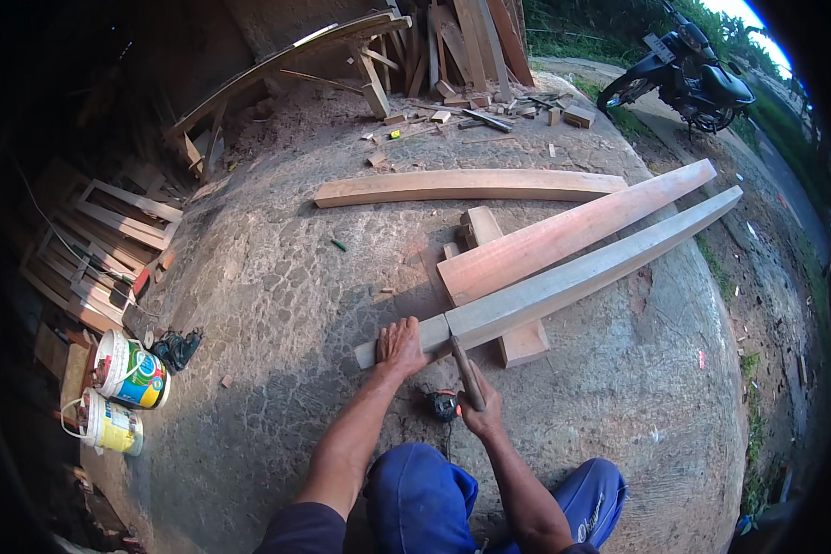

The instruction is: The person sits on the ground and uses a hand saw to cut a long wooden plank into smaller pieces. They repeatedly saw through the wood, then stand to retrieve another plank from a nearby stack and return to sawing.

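Note:
My left hand (400, 347) is pressed over the near end of a long greyish wooden beam (582, 282), its fingers closed over the far edge. My right hand (482, 412) is closed round the near end of a long, narrow brownish tool (467, 372), whose kind I cannot make out for certain. The tool's far end meets the beam at a dark line crossing it, just right of my left hand. Beneath the beam lies a short wooden block (524, 344). A reddish plank (577, 231) rests alongside, on the far side. Close to my right hand, a small black-and-red rounded object (443, 404) sits on the ground.
Farther off lies another wooden beam (471, 185). Two paint buckets (131, 369) stand at left near wooden frames (125, 217). Offcuts (577, 116) litter the ground by a wooden bench (286, 60). A motorcycle (679, 74) is parked at far right.

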Demonstrator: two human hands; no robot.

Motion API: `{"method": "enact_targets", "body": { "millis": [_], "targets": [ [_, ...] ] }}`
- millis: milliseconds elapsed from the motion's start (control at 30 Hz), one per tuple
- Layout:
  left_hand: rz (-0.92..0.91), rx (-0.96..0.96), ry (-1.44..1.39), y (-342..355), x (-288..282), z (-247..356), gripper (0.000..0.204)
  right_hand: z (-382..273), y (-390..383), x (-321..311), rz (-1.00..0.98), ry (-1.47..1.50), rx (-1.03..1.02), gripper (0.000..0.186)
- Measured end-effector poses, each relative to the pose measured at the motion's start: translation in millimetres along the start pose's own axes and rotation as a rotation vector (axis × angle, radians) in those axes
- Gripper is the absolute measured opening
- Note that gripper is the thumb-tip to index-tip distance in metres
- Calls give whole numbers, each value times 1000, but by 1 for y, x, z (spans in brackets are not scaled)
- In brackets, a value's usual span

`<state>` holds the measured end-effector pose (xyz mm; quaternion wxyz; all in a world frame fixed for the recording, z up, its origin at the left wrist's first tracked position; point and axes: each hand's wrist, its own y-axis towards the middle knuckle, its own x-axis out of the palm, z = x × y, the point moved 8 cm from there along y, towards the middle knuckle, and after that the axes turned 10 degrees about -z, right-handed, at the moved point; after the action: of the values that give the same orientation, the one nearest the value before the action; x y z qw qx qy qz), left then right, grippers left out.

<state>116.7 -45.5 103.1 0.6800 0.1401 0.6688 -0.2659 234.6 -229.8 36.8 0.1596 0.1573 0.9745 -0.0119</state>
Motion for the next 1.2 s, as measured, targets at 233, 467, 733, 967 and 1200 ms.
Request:
{"method": "enact_targets", "body": {
  "millis": [233,467,733,967,1200],
  "targets": [
    [-77,-57,-70,8,9,-5,78,-2,-7,-4,83,-85,-164,74],
    [-413,-45,-265,59,-1,-36,94,-61,-212,-70,-9,13,66,73],
    [-301,-69,-221,27,-1,-22,90,-44,-25,-35,-30,73,-1,71],
    [-335,-71,-222,47,-9,-32,91,-50,-191,-74,-96,-16,108,68],
    [-354,-45,-199,41,1,-29,90,-49,-107,-58,-97,-11,160,73]
  ]
}}
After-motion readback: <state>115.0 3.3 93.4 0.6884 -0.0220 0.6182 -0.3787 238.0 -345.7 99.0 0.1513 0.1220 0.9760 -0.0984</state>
